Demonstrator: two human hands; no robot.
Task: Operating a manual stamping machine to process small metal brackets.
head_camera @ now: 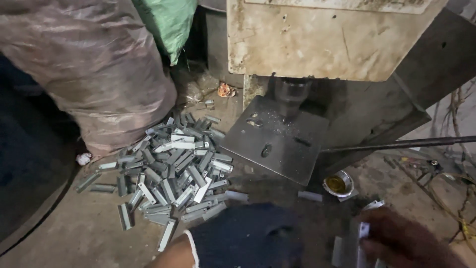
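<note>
**Hands at the press, metal strips in reach**

The right hand point(401, 240) is at the lower right, fingers closed on a small flat metal strip point(363, 231); more strips lie just beside and below that grasp. The left hand point(176, 253) shows only partly at the bottom edge beside a dark sleeve; whether it is clenched or released cannot be told. Just above and beyond the left hand lies a heap of metal strips point(173, 168) on the floor. Up and to the left of the right-hand grasp sits the press plate point(275, 141) under the ram point(291, 97). A small oil dish point(338, 184) stands near, above the held strip.
</note>
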